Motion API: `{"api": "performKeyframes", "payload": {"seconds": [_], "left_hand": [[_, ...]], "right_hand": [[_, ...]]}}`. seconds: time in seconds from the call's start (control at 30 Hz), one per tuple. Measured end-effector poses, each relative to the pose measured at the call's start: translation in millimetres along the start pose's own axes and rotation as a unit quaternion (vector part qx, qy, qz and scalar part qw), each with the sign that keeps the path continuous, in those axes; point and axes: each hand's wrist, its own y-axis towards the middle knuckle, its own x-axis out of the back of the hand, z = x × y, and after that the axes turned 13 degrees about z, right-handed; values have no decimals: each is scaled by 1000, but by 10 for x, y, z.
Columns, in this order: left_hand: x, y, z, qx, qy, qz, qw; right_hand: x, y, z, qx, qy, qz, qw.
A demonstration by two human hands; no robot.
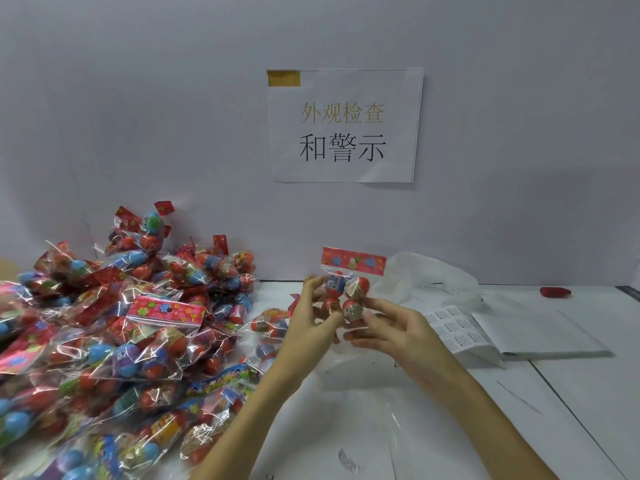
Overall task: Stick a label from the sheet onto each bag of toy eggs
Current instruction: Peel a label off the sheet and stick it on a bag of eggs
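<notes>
A clear bag of toy eggs (348, 289) with a red flowered header card is held upright above the white table, in the middle of the view. My left hand (313, 317) grips its left side with curled fingers. My right hand (388, 327) pinches its lower right side. A large pile of bags of toy eggs (114, 341) covers the left of the table. The label sheet (453, 332), printed with small black-text labels, lies flat just right of my right hand.
White paper sheets (540, 336) lie under and beside the label sheet. A crumpled white plastic bag (429, 282) sits against the wall behind them. A small red object (555, 292) lies far right. A printed sign (344, 126) hangs on the wall.
</notes>
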Motion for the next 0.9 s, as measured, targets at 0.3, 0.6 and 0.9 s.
{"api": "performKeyframes", "payload": {"seconds": [0.3,0.6,0.9], "left_hand": [[28,4,-37,-128,114,-193,966],[-159,-74,115,-95,283,-33,954],[-179,-31,306,-8,472,-66,879]], "right_hand": [[271,-107,42,-142,-347,-68,925],[151,-68,-112,-133,-444,-28,886],[87,-51,-79,-16,-463,-2,886]]}}
